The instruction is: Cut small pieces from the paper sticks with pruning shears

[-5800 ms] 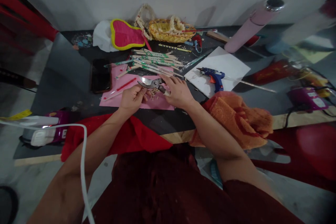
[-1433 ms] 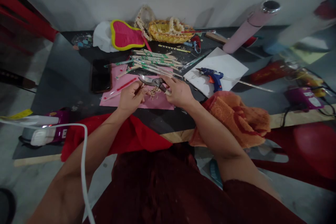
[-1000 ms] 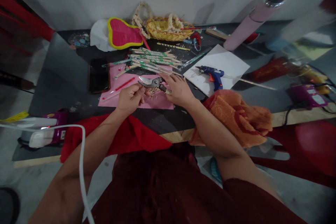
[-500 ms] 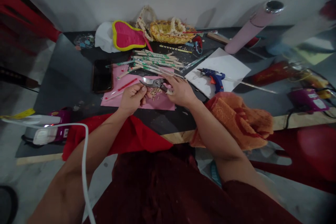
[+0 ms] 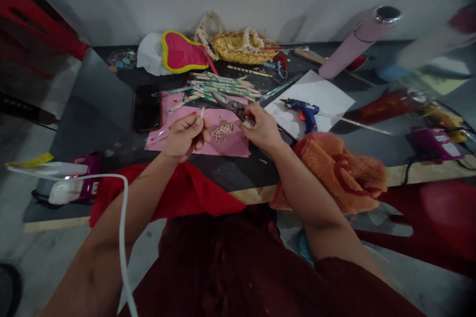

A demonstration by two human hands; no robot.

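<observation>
My left hand point(image 5: 185, 134) pinches a short pale wooden stick point(image 5: 203, 112) that points up from its fingertips. My right hand point(image 5: 262, 128) is wrapped round the handles of grey pruning shears point(image 5: 233, 105), whose blades point up and left, apart from the stick. Between and below the hands, a small heap of cut wooden bits point(image 5: 223, 130) lies on a pink sheet point(image 5: 238, 146). Behind the shears are several paper-wrapped sticks point(image 5: 223, 82) with green print.
A black phone point(image 5: 147, 108) lies left of the pink sheet. A blue glue gun point(image 5: 305, 111) rests on white paper point(image 5: 334, 94) to the right. An orange towel point(image 5: 334, 173), pink bottle point(image 5: 349, 49) and yellow basket point(image 5: 238, 48) stand around.
The shears have moved up and right, away from my left hand, and my right hand has turned with them. The stick in my left hand and the heap of bits now show more clearly.
</observation>
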